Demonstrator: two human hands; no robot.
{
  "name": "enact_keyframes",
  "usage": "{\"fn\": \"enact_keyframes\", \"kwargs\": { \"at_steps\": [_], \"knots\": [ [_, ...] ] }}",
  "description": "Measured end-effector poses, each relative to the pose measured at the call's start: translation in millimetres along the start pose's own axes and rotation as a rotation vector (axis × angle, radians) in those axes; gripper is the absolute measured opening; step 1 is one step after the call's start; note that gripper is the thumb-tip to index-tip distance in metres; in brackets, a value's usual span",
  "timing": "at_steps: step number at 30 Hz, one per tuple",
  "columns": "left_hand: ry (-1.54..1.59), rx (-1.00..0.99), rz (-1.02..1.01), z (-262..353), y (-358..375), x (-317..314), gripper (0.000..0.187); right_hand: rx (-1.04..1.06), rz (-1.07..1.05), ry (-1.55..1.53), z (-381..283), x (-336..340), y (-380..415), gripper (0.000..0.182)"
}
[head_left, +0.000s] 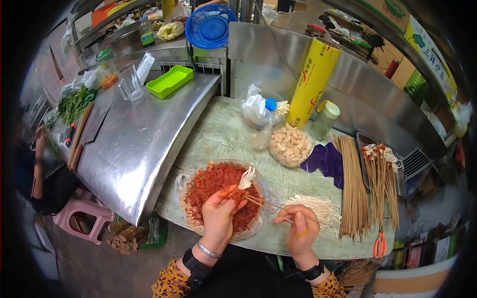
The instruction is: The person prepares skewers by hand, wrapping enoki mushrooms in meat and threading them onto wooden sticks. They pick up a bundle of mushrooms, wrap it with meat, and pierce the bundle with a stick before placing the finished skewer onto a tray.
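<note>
Over a plastic-lined bowl of red chopped filling [198, 186], my left hand [219, 211] pinches a red-coated piece wrapped about a small bunch of white enoki mushrooms [246, 178]. Thin bamboo skewers [261, 201] run from that piece to my right hand [299, 226], whose fingers are closed on their other ends. Loose enoki [318, 211] lies on the table just beyond my right hand. Further right are a long pile of bare skewers [352, 188] and a tray [401, 184] with filled skewers [380, 179] on it.
Behind the bowl stand a container of garlic cloves [290, 145], a yellow film roll [314, 82] and a lidded jar [325, 120]. Orange-handled scissors [380, 246] lie at the right front edge. A metal counter [149, 129] at left holds a knife and green tray [170, 82]. Another person's arm [39, 159] shows far left.
</note>
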State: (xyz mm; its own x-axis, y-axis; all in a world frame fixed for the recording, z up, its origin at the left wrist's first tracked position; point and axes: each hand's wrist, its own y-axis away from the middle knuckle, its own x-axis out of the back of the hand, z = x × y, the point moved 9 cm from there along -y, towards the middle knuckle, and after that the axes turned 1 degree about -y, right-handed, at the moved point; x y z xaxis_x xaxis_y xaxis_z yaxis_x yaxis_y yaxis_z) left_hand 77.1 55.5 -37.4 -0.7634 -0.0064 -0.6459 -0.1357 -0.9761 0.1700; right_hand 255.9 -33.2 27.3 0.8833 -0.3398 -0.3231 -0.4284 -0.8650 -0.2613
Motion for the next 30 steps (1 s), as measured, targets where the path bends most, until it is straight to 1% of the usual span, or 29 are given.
{"fn": "enact_keyframes", "kwargs": {
  "at_steps": [1, 3, 7, 8, 9, 10, 12, 14, 16, 17, 19, 21, 25, 26, 28, 29, 30],
  "knots": [
    [-0.027, -0.048, 0.002, 2.9, -0.5, 0.6, 0.03, 0.001, -0.001, 0.0, -2.5, 0.0, 0.0, 0.024],
    [-0.054, -0.06, 0.016, 4.0, -0.6, 1.3, 0.031, 0.272, -0.209, 0.366, -27.5, -21.1, 3.9, 0.02],
    [-0.098, -0.089, 0.019, 6.7, -0.8, 2.4, 0.031, 0.353, -0.281, 0.462, -43.5, -38.2, 5.1, 0.013],
    [-0.097, -0.089, 0.019, 6.5, -1.3, 3.5, 0.031, 0.395, -0.328, 0.529, -46.2, -44.3, 6.3, 0.011],
    [-0.107, -0.095, 0.006, 6.5, -1.9, 3.7, 0.032, 0.436, -0.374, 0.596, -48.5, -50.4, 7.9, 0.01],
    [-0.118, -0.101, -0.007, 6.9, -2.3, 3.5, 0.032, 0.436, -0.374, 0.596, -50.6, -52.4, 6.8, 0.01],
    [-0.133, -0.108, -0.019, 8.6, -2.2, 2.3, 0.032, 0.524, -0.445, 0.679, -55.9, -64.5, 11.6, 0.013],
    [-0.147, -0.117, -0.032, 11.4, -1.8, 0.5, 0.033, 0.532, -0.458, 0.691, -54.8, -67.1, 11.8, 0.014],
    [-0.108, -0.052, -0.019, 8.9, -2.8, 2.9, 0.034, 0.542, -0.472, 0.7, -52.8, -69.0, 12.3, 0.015],
    [-0.108, -0.052, -0.019, 9.4, -3.8, 4.1, 0.034, 0.515, -0.464, 0.694, -50.2, -68.0, 11.3, 0.015],
    [-0.148, -0.106, -0.016, 13.8, -5.2, 6.1, 0.033, 0.488, -0.455, 0.688, -43.4, -67.5, 9.8, 0.016],
    [-0.157, -0.136, -0.024, 18.8, -3.8, 3.5, 0.031, 0.493, -0.449, 0.588, -36.5, -68.4, 8.5, 0.017],
    [-0.19, -0.196, -0.016, 27.5, -2.0, 2.3, 0.029, 0.465, -0.434, 0.575, -27.3, -71.4, 6.6, 0.017],
    [-0.187, -0.186, -0.037, 25.8, -1.1, -0.2, 0.029, 0.442, -0.429, 0.57, -20.1, -71.6, 4.9, 0.017],
    [-0.303, -0.205, -0.025, 22.8, 3.4, -3.1, 0.028, 0.412, -0.379, 0.572, -10.9, -70.5, -2.0, 0.015],
    [-0.35, -0.194, -0.017, 21.5, 4.7, -4.6, 0.028, 0.376, -0.339, 0.501, -3.6, -67.9, -5.9, 0.014],
    [-0.32, -0.173, 0.0, 22.9, 4.9, -5.7, 0.028, 0.362, -0.339, 0.476, -2.6, -68.9, -8.6, 0.015]
  ]
}}
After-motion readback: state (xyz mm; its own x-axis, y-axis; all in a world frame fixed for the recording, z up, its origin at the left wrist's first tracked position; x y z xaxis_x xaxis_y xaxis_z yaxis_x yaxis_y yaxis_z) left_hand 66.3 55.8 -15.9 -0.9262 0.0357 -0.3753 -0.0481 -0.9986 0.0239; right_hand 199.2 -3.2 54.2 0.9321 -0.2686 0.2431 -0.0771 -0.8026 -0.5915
